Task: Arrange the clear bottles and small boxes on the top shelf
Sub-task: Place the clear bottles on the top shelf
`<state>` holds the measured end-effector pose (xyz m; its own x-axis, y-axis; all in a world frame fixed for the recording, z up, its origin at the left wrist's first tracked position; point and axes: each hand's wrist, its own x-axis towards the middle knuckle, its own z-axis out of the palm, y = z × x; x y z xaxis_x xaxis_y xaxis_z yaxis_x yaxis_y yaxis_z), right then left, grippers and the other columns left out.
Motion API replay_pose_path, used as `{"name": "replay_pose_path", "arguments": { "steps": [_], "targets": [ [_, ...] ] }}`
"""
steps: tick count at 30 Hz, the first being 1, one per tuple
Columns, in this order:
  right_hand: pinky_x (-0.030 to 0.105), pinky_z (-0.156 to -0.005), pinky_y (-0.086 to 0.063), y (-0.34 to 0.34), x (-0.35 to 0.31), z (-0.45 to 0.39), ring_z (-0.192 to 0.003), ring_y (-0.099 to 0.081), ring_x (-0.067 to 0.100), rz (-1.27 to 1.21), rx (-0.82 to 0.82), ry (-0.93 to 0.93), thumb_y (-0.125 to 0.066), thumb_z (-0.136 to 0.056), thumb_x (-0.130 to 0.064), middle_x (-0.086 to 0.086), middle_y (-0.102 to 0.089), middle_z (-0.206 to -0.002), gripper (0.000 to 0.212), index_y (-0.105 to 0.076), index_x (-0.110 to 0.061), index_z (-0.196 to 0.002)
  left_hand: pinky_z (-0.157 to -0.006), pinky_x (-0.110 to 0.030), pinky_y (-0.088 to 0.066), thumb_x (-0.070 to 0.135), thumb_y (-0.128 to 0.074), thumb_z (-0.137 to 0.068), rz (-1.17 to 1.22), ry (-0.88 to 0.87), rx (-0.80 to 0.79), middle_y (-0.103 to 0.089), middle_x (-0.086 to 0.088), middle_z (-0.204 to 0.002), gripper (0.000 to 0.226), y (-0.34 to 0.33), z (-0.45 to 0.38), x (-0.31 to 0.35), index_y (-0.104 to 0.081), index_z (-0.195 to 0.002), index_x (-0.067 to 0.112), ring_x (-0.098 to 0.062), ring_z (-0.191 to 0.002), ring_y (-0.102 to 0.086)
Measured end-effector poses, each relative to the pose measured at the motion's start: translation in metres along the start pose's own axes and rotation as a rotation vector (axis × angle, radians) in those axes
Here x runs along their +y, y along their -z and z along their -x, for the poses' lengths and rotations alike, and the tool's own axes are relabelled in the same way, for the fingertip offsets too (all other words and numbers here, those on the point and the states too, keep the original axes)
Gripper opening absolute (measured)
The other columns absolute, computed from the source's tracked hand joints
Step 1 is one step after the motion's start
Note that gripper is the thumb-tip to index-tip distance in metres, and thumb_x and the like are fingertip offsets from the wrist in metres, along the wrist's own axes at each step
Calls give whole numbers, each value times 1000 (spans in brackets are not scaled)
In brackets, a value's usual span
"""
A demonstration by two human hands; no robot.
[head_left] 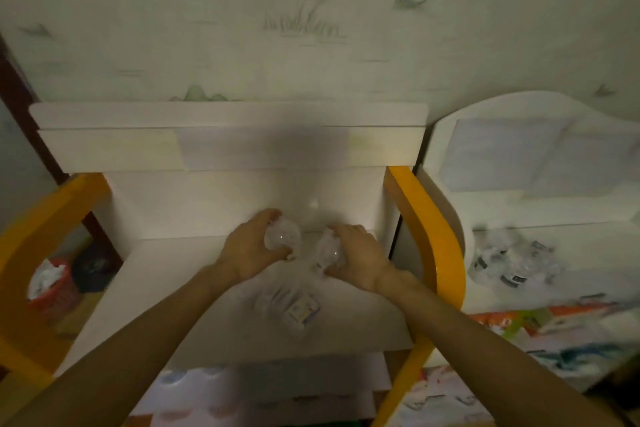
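The picture is dim and blurred. My left hand (251,248) grips a clear bottle (283,235) on the white top shelf (156,288), fingers curled round it. Just to the right, my right hand (356,255) grips a second clear bottle (329,248). The two bottles stand close together near the back of the shelf. Nearer to me on the same shelf lies a small box (304,310) with coloured print, beside a faint clear item (277,298) that I cannot make out.
Orange side frames (429,225) flank the shelf unit. A second white shelf unit (540,204) on the right carries several clear bottles (509,260) and colourful packets below. A red basket (52,284) with white contents sits low on the left. Lower shelves hold more items.
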<state>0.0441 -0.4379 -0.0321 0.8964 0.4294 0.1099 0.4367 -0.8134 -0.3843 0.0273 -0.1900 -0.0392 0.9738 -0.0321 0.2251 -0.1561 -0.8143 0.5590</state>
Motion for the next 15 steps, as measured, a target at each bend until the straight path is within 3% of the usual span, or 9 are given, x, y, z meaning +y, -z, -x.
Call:
{"name": "replay_pose_path", "arguments": {
  "steps": [3,6,15],
  "targets": [
    [37,-103,-45,15,-9,19,-124,-47,21,-75,130,-50,-82,-71,-47,0,-52,-135,87,-38,-23,-143,-91,-24,-42,53,-82,-70,70,-25,91,-57,13,-127,77,9,12,9,-45,-135,33,-9,-110,-56],
    [31,-101,-46,28,-16,40,-123,-50,17,-150,209,-92,-81,-73,-47,-3,-52,-136,85,-38,-24,-142,-89,-24,-46,54,-82,-68,90,-82,156,-58,16,-121,73,14,24,21,-50,-129,31,-6,-106,-58],
    [22,-93,-40,58,-29,126,-118,-48,8,-223,420,-130,-75,-73,-60,-10,-53,-130,75,-46,-31,-135,-89,-37,-51,61,-72,-70,133,-170,213,-60,13,-112,63,11,51,82,-53,-122,33,-11,-98,-58]
  ]
}}
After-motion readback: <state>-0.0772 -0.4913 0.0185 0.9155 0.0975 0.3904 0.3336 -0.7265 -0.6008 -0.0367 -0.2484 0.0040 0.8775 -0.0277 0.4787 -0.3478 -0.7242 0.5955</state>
